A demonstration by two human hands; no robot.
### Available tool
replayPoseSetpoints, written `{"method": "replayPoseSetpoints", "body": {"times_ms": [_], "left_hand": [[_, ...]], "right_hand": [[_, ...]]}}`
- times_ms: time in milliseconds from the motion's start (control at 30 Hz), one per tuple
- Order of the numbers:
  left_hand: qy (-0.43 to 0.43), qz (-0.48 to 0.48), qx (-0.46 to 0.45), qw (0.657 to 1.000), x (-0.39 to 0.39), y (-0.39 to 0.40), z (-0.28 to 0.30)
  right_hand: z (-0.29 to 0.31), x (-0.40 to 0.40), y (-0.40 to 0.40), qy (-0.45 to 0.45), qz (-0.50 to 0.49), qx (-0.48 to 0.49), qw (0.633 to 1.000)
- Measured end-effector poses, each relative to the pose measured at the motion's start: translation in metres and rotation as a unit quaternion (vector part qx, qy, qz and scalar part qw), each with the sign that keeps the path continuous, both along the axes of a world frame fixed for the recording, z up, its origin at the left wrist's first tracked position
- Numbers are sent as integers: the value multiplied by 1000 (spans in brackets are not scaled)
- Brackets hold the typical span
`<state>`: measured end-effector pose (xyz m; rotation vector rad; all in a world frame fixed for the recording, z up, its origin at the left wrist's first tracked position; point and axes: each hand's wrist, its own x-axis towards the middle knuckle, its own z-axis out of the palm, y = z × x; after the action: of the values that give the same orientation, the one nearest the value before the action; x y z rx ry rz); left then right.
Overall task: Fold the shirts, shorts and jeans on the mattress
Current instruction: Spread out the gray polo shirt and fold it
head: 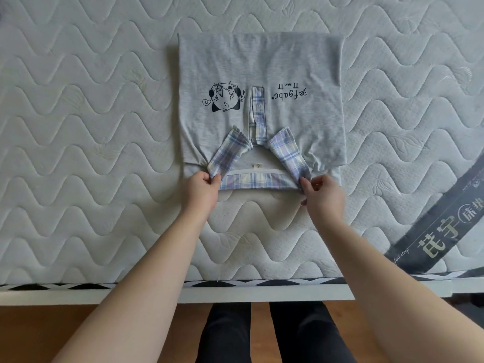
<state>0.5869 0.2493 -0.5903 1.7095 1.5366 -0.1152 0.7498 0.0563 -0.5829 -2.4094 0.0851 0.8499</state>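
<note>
shirt [262, 74], grey with a plaid collar [252, 180], lies flat on the quilted mattress [78, 127], sides already folded in to a rectangle, its collar end nearest the person and its long axis running straight away from them. left to right: the left hand [203, 186] pinches the left corner of the collar between thumb and fingers; a cartoon cat print [225, 96] sits upside down on the chest; the plaid placket [258, 111] runs up the middle; lettering [289, 91] lies to its right; the right hand [320, 189] pinches the right collar corner in the same way. both hands sit at the garment's near edge, about level, neither clearly closer, so the hem lies directly ahead of them, and the likely next fold would carry collar toward hem along that axis. the folded-under sleeves are hidden beneath the body of the shirt. a dark branded strap [445, 218] crosses the mattress's right corner, cut off by the frame. no shorts or jeans are in view.
</note>
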Motion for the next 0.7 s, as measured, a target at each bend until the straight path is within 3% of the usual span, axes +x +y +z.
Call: {"method": "replayPoseSetpoints", "body": {"times_ms": [133, 300, 400, 567, 700], "left_hand": [[29, -8, 87, 996, 0, -6, 4], [-16, 43, 238, 970, -6, 12, 12], [7, 100, 141, 985, -6, 38, 4], [-4, 65, -22, 998, -4, 71, -10], [-18, 39, -14, 999, -6, 74, -11]], "right_hand": [[-1, 4, -2, 25, 28, -62, 997], [6, 28, -11, -128, -20, -24, 991], [2, 56, -13, -139, -34, -33, 989], [0, 96, -3, -1, -1, -31, 1000], [1, 109, 0, 20, 92, -80, 992]]}}
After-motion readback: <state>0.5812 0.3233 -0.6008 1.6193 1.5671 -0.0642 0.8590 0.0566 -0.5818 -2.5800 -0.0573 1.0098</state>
